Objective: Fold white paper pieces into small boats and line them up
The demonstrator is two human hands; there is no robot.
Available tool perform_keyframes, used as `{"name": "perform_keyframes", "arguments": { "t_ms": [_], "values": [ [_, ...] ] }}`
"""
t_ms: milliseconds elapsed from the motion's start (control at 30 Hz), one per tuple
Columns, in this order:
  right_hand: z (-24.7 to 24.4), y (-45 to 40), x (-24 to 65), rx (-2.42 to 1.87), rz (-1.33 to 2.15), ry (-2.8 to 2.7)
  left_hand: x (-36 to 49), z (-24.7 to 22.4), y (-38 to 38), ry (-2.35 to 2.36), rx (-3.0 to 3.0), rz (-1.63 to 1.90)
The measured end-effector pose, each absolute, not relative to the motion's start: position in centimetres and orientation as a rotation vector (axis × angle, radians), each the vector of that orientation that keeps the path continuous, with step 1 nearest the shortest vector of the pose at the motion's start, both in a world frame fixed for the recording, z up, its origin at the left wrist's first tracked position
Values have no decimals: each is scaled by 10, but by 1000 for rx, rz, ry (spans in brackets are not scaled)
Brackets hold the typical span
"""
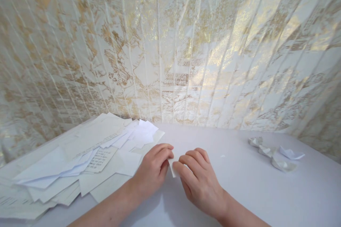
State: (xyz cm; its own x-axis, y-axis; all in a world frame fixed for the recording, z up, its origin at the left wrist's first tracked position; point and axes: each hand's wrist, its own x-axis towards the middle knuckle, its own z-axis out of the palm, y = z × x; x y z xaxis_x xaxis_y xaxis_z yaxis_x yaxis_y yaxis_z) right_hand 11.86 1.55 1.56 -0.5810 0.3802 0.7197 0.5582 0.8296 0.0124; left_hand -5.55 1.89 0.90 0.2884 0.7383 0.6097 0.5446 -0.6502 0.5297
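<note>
A small piece of white paper (173,169) is held upright between my two hands, just above the white table. My left hand (156,166) grips its left edge, with the fingers curled and the thumb below them. On the other side my right hand (198,179) pinches the paper's right part, its fingers bent over it and covering much of it. The fingertips of the two hands are close to each other, with a narrow strip of the paper showing between them.
On the left of the table (234,191) lies a spread pile of loose paper sheets (106,159), some printed. Crumpled paper scraps (282,164) lie at the right, and a tiny scrap (222,156) is beyond my right hand. A patterned curtain (170,49) hangs behind the table.
</note>
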Motion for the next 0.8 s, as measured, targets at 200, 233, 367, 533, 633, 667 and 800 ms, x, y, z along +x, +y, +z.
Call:
{"name": "perform_keyframes", "arguments": {
  "t_ms": [200, 233, 367, 533, 633, 667, 800],
  "values": [
    [-3, 4, 153, -655, -305, -2195, -50, -12, 11, 1236, 2075, 1295],
    [-2, 4, 159, -623, -314, -2204, -50, -14, 9, 1224, 2051, 1278],
    [5, -4, 172, -456, -329, -2335, -51, -14, -2, 1209, 2232, 1022],
    [3, -19, 172, -440, -46, -2579, -51, -9, -16, 1225, 2747, 515],
    [0, -22, 171, -583, 178, -2595, -52, -10, -19, 1139, 2820, 346],
    [0, -22, 171, -599, 236, -2587, -53, -11, -20, 1116, 2810, 318],
    [-3, -23, 169, -743, 484, -2460, -52, -11, -23, 1135, 2600, 398]
  ]
}}
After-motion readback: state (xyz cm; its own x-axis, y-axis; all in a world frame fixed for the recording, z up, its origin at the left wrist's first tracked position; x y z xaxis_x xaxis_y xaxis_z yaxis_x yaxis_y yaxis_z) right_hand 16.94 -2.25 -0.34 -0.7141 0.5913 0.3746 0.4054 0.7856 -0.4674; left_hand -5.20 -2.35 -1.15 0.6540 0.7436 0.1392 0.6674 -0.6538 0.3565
